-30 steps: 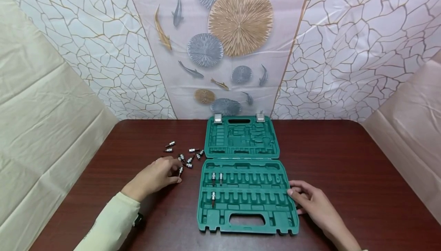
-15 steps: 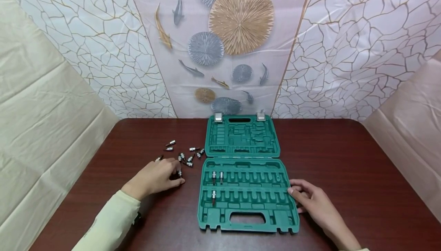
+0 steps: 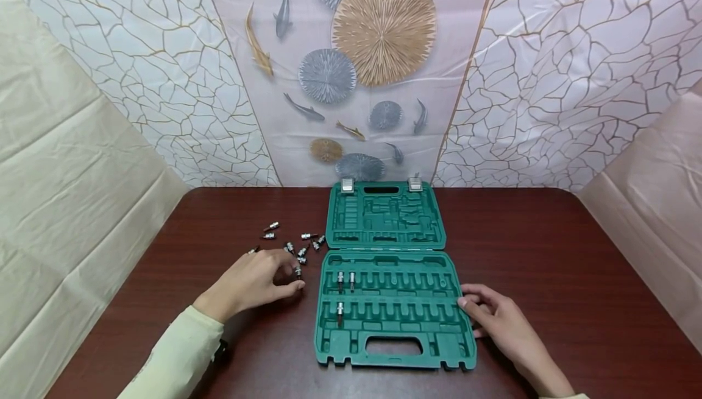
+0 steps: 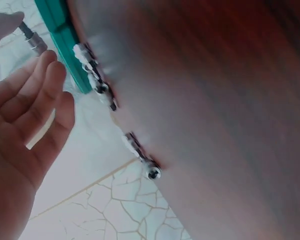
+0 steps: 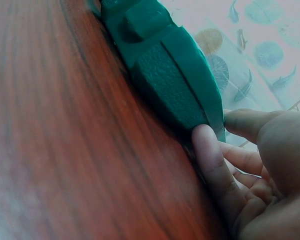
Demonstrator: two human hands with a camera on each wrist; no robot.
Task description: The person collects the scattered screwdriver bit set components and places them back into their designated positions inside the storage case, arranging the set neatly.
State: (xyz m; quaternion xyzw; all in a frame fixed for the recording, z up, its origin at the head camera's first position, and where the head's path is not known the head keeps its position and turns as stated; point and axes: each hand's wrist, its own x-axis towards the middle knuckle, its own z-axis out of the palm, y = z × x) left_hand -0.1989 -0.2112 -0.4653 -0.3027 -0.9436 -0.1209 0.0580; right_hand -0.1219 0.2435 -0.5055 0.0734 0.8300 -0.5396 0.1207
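Observation:
My left hand (image 3: 255,280) pinches a bit socket (image 4: 34,41) between thumb and fingertips, left of the green tool case (image 3: 396,343). The socket has a silver body and a dark tip. My right hand (image 3: 501,320) grips the case's right edge, with fingers on the rim in the right wrist view. The case lies open and flat, lid towards the wall. Three bit sockets stand in its left slots: two in the upper row, one of them a silver socket (image 3: 352,280), and a socket (image 3: 340,312) in the lower row.
Several loose bit sockets (image 3: 303,251) lie on the dark red wooden table (image 3: 526,240) between the left hand and the lid. Farther left lies another socket (image 3: 271,226). A patterned cloth wall (image 3: 351,161) rises behind the table's back edge.
My left hand has moved right, towards the case, with the bit socket between its fingers. The right hand stays at the case's edge.

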